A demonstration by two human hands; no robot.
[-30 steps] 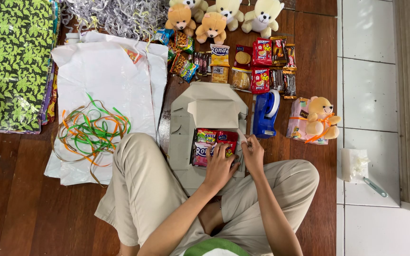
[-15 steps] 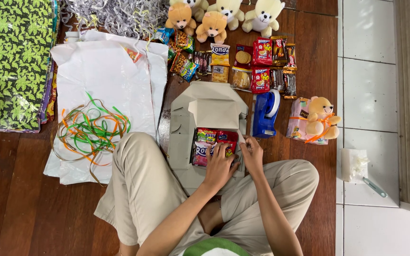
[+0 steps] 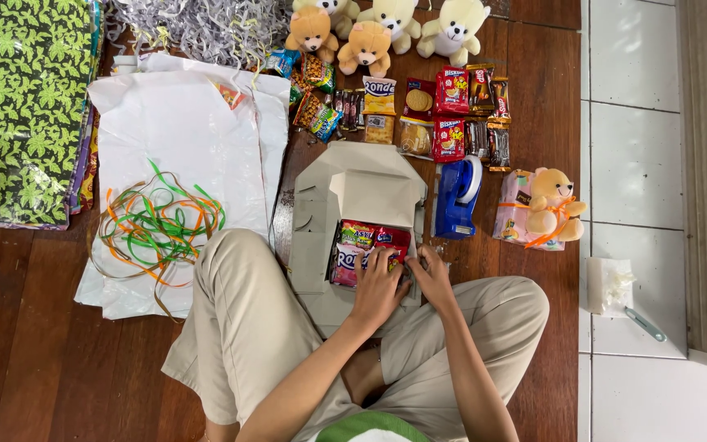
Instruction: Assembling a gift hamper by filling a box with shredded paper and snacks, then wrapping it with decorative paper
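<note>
snack packets [image 3: 366, 245] in open box [image 3: 353, 192]; tape dispenser [image 3: 456, 196] right of box; ribbons [image 3: 157, 225] left, apparently on plastic sheet [image 3: 182, 123].

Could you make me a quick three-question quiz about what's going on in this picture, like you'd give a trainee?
1. True or false: the open grey cardboard box already holds colourful snack packets.
2. What stands just right of the box?
A. blue tape dispenser
B. green ribbon
C. scissors
3. Where do the left hand and right hand rest?

Key
1. True.
2. A.
3. Both at the box's near edge, the left hand on the packets, the right hand at its right corner.
</note>
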